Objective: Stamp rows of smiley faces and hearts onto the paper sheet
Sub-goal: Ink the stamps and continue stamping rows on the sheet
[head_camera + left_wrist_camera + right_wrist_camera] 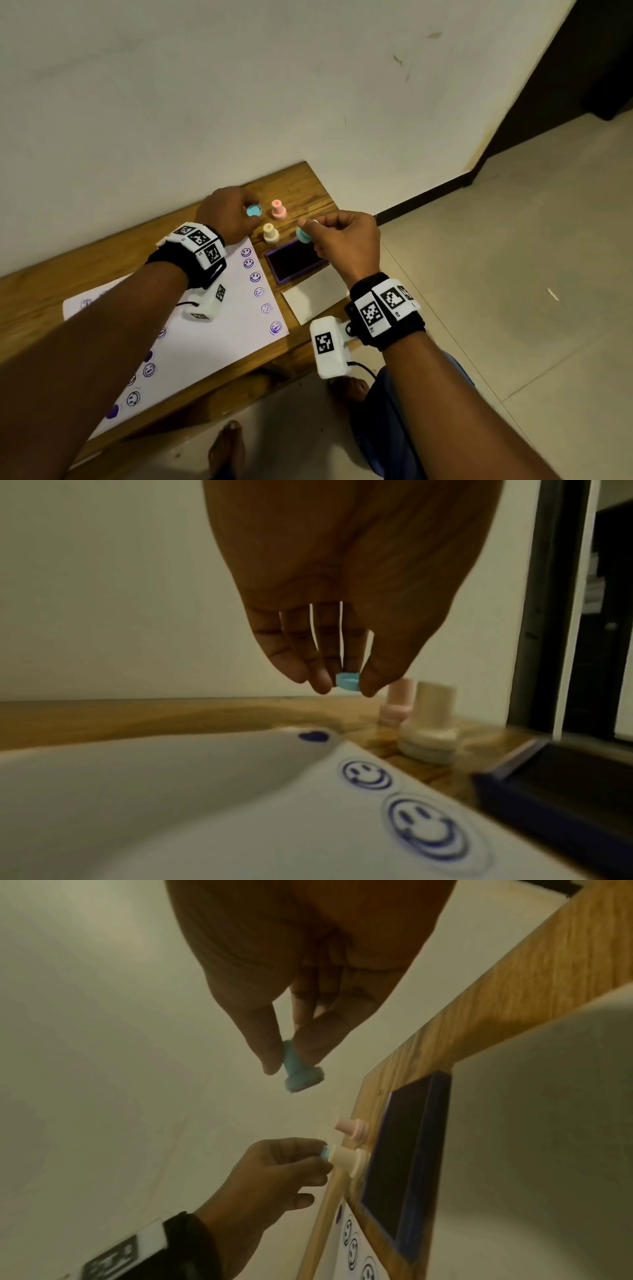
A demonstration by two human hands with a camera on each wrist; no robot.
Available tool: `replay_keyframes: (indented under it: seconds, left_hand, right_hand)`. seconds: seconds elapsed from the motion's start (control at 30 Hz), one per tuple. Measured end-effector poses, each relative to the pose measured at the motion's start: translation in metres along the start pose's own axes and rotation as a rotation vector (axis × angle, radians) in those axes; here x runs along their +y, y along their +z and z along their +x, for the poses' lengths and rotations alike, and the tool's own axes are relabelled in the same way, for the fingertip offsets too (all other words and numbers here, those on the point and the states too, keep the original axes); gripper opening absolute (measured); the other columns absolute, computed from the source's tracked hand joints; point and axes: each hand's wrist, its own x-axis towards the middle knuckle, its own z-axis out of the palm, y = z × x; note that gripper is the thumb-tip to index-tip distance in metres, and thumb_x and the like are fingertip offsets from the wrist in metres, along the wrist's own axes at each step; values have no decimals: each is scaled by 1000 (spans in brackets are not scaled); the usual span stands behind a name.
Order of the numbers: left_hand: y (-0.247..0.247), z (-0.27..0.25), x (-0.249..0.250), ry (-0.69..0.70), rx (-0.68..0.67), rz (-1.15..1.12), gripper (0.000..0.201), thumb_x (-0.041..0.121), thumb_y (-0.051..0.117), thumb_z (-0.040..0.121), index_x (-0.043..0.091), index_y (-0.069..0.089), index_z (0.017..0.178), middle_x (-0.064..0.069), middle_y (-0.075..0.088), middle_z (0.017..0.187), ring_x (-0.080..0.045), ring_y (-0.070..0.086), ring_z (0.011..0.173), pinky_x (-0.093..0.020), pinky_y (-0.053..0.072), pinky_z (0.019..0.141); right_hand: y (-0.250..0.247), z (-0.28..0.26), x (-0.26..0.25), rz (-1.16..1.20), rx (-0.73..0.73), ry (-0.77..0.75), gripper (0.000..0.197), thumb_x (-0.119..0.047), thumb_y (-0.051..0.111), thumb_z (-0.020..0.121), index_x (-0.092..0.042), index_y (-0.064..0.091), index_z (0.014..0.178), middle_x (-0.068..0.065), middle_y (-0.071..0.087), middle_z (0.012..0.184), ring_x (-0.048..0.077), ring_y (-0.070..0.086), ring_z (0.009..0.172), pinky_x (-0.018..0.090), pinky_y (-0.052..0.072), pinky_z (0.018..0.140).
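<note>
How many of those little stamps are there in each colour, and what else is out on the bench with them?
Blue stamp, in the right hand: 1
Pink stamp: 1
Cream stamp: 1
Blue cap, in the left hand: 1
Ink pad: 1
Paper sheet: 1
White card: 1
Total: 7

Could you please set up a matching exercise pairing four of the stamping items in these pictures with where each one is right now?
Things:
1. blue cap
2. blue stamp
3. cream stamp
4. ink pad

Places:
A. upright on the bench, untouched
B. pinched in the left hand
C. lying open beside the paper sheet
D. held in the right hand

Pairs: 1-B, 2-D, 3-A, 4-C
</note>
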Motion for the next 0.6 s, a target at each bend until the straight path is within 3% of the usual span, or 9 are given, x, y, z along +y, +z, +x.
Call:
replay_keyframes:
  seconds: [0.1, 0.17, 0.23, 0.37, 0.5, 0.6]
  left_hand:
    - [-10, -29, 2, -50, 104, -217, 28, 18, 74, 75, 17, 73, 103, -2, 72, 101, -18, 69, 84, -26, 50, 79]
    - [-18, -60, 2, -91, 163, -405, 27, 10, 75, 75, 16, 74, 101, 2, 71, 94, -1, 65, 69, -8, 48, 67]
    - [-22, -96, -1, -142, 200, -584, 29, 5, 76, 76, 12, 74, 103, 3, 70, 91, 7, 61, 62, -2, 44, 61]
    - [-18, -163, -9, -263, 201, -898, 32, 5, 79, 76, 10, 72, 107, -3, 70, 105, -2, 68, 72, -13, 52, 67]
    - [-5, -194, -18, -326, 200, -994, 37, 8, 78, 77, 13, 70, 113, -6, 74, 99, -20, 72, 84, -19, 54, 72]
    - [2, -201, -18, -347, 251, -1015, 39, 10, 78, 78, 13, 69, 116, 0, 74, 101, -18, 71, 85, -21, 56, 76]
  right_hand:
    - [1, -4, -4, 29, -38, -13, 17, -25, 84, 80, -10, 77, 83, 5, 76, 75, 16, 71, 65, 33, 63, 65]
    - [4, -10, -6, 43, -68, -43, 17, -24, 84, 80, -9, 77, 83, 5, 76, 73, 17, 71, 64, 32, 62, 63]
    - [10, -19, -9, 48, -111, -80, 18, -24, 84, 80, -8, 78, 84, 5, 76, 71, 16, 71, 63, 30, 60, 61]
    - [26, -40, -12, 80, -212, -92, 17, -21, 84, 81, -6, 77, 83, 6, 76, 71, 15, 69, 60, 26, 57, 57]
    - [46, -60, -11, 75, -272, -114, 16, -20, 82, 82, -6, 76, 80, 13, 76, 74, 25, 69, 62, 32, 57, 57]
    - [57, -70, -7, -30, -271, -219, 20, -25, 83, 81, -6, 77, 83, 7, 75, 73, 27, 71, 65, 38, 62, 63]
